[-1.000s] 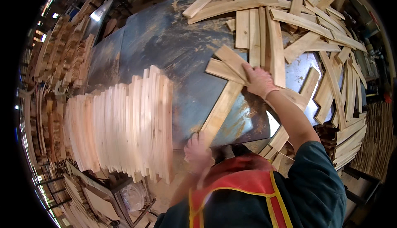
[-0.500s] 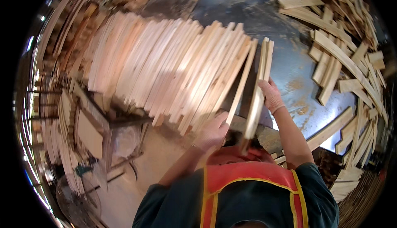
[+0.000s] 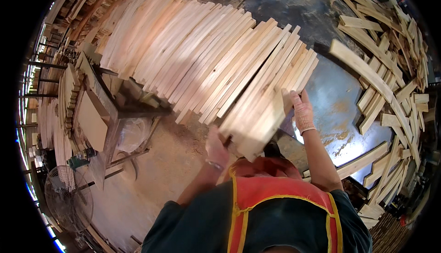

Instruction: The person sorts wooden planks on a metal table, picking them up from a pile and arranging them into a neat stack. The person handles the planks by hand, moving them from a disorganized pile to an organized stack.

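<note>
Pale gloves cover both of my hands. Between them sits a bundle of several pale wooden strips (image 3: 266,110), side by side and slanting, their near ends blurred and sticking out toward me. My left hand (image 3: 217,147) is closed at the bundle's near left edge, its fingers smeared somewhat. Against the bundle's right side, my right hand (image 3: 303,109) grips with fingers bent over the outermost strip. Left of a dark gap, a long row of similar wooden strips (image 3: 183,51) lies closely packed on the metal table.
Loose boards (image 3: 367,69) lie in a jumble along the right side of the dark metal table (image 3: 337,83), which is dusted with sawdust. At lower left are a metal-framed stand (image 3: 115,115) and a round fan (image 3: 69,198). Stacked wood (image 3: 87,5) fills the far left.
My right hand has brought the strips it held leftward against the row's right end. The loose slanted strip beside my left hand now lies within the bundle. My view has shifted slightly.
</note>
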Tool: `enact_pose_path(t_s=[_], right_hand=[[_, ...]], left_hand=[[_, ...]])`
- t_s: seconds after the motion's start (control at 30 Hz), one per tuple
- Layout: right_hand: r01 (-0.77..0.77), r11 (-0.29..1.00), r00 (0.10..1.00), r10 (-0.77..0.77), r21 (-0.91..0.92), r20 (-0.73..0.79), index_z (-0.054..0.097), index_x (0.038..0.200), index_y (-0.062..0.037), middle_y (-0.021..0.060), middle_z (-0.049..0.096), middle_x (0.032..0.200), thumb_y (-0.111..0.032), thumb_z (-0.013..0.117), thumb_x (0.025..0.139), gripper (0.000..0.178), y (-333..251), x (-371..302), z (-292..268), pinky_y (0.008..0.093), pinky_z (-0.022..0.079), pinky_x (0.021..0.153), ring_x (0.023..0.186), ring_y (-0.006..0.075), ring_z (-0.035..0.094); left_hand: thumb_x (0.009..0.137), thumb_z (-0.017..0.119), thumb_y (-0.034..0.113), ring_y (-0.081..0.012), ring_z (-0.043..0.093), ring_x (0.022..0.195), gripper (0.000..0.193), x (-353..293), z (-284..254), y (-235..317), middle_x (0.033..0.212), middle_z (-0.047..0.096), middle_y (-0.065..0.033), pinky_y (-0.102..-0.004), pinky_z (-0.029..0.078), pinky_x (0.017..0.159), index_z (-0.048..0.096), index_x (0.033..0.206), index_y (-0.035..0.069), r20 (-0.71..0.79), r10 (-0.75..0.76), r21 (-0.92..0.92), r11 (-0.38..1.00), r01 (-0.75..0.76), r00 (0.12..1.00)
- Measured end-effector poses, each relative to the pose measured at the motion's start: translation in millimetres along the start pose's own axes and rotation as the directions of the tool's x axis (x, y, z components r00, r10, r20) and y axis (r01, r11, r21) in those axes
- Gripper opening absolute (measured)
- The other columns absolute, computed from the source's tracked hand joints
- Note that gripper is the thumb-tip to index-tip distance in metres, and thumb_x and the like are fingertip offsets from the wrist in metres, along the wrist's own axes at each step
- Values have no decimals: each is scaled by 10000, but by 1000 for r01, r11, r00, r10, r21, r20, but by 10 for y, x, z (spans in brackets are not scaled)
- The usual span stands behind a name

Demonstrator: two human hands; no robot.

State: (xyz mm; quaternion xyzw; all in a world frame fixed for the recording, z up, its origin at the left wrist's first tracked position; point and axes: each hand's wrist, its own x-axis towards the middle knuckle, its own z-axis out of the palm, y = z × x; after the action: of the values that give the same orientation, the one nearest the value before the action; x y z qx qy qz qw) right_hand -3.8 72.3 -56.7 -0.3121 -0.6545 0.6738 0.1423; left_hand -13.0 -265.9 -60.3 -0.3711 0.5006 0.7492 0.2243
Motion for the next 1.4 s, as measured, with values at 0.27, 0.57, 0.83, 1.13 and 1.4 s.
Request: enact_pose_path(t_s=[0.27, 0.57, 0.83, 1.13, 1.4], right_hand=[[-223, 955, 971, 236, 195, -44, 309, 1654, 40, 177, 554, 1551, -305, 721, 1041, 816, -247, 222, -754, 322, 453, 1146, 1392, 227, 548], [-340, 939, 940, 338, 46, 48, 571, 1417, 50, 130, 716, 1259, -304, 778, 994, 590, -270, 736, -1012, 335, 532, 998, 1133, 214, 662], [253, 966, 956, -259, -61, -140, 585, 1449, 20, 96, 665, 1338, -371, 746, 1006, 612, -1676, 753, -1610, 360, 462, 1095, 1217, 202, 598], [349, 880, 930, -368, 321, -3, 441, 1570, -5, 143, 553, 1495, -261, 733, 1023, 670, -1517, 408, -1497, 382, 446, 1189, 1347, 237, 549], [-180, 758, 957, -12, 626, 289, 498, 1526, -76, 107, 556, 1501, -456, 542, 1092, 579, 0, -313, -175, 401, 448, 1176, 1353, 249, 554]], left_hand=[[954, 668, 492, -324, 688, 1175, 632, 88, 1301, 410, 1275, 695, -217, -415, 538, 1007, 635, 1338, -9, 526, 36, 811, 280, -514, 850], [827, 707, 613, -434, 558, 1386, 1110, 158, 3128, -35, 1503, 520, -337, -426, 461, 1174, 366, 1566, -140, 525, 54, 851, -27, -524, 849], [805, 811, 432, -448, 567, 1346, 971, -961, 3930, 699, 1483, 520, -289, -489, 486, 1114, 406, 1547, -46, 754, 389, 474, 236, -849, 529], [852, 790, 293, -445, 543, 1374, 988, -834, 3299, 1178, 1605, 436, -259, -487, 467, 1152, 276, 1654, 31, 835, 499, 222, 82, -972, 233], [1029, 578, 328, -308, 398, 1544, 806, 458, 1725, 996, 1676, 405, -156, -493, 359, 1229, 208, 1704, 88, 942, 34, 268, -672, -691, 332]])
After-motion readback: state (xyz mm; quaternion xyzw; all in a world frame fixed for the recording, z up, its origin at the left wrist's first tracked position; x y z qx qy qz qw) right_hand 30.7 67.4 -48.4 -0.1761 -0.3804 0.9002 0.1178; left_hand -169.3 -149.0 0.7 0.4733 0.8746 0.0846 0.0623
